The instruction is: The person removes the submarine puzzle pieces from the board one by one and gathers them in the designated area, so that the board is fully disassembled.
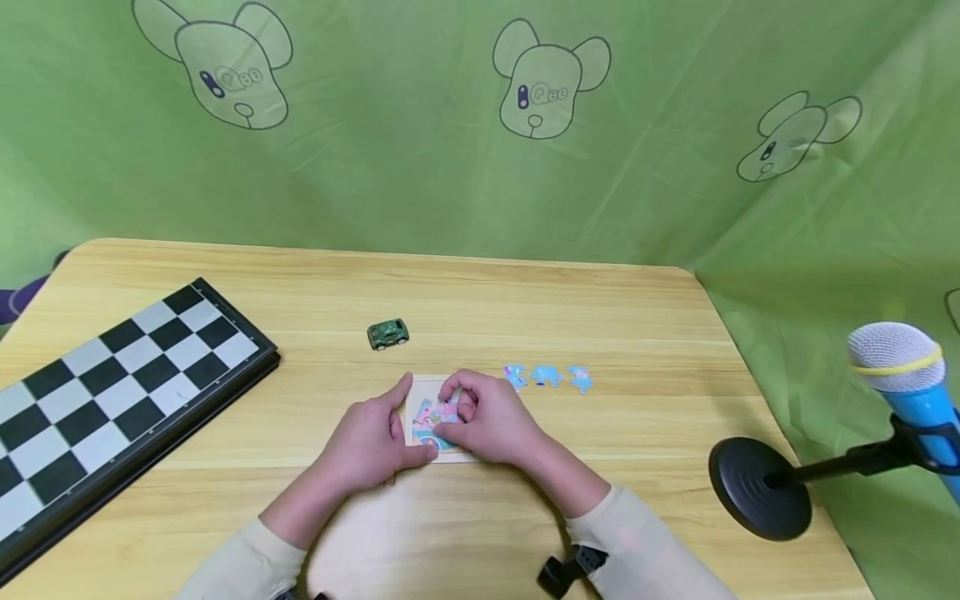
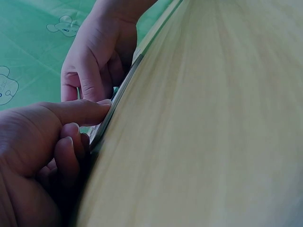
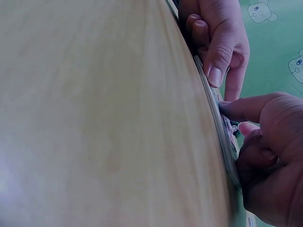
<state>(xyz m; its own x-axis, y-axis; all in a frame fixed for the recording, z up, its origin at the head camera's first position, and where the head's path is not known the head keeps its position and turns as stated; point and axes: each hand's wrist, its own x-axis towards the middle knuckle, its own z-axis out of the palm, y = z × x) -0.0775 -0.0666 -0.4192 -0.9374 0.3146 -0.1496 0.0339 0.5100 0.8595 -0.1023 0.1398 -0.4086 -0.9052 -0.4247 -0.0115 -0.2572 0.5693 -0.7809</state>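
Green cloth printed with bear faces [image 1: 551, 79] hung behind the pale wooden table [image 1: 637, 317] as I watched from my station. Both hands were down at the near middle of the tabletop, on a small puzzle tray [image 1: 435, 417] with a colourful picture partly filled in. My feed showed the left hand [image 1: 367, 442] lying along the tray's left edge, its thumb stretched straight against the frame and the other fingers curled loosely under, steadying the tray. The right hand [image 1: 487, 421] sat on the tray's right side, its fingers bent, with the index fingertip [image 3: 227, 108] pressing on a piece in the picture; I could not tell whether it pinched that piece or only pushed it flat. Three loose blue puzzle pieces [image 1: 547, 377] lay in a row just right of the tray, apart from both hands. A green toy car [image 1: 387, 334] stood a little behind the tray. A folding chessboard [image 1: 105, 400] lay at the table's left edge, and a blue microphone [image 1: 911, 379] on a black round stand [image 1: 757, 487] was at the right.
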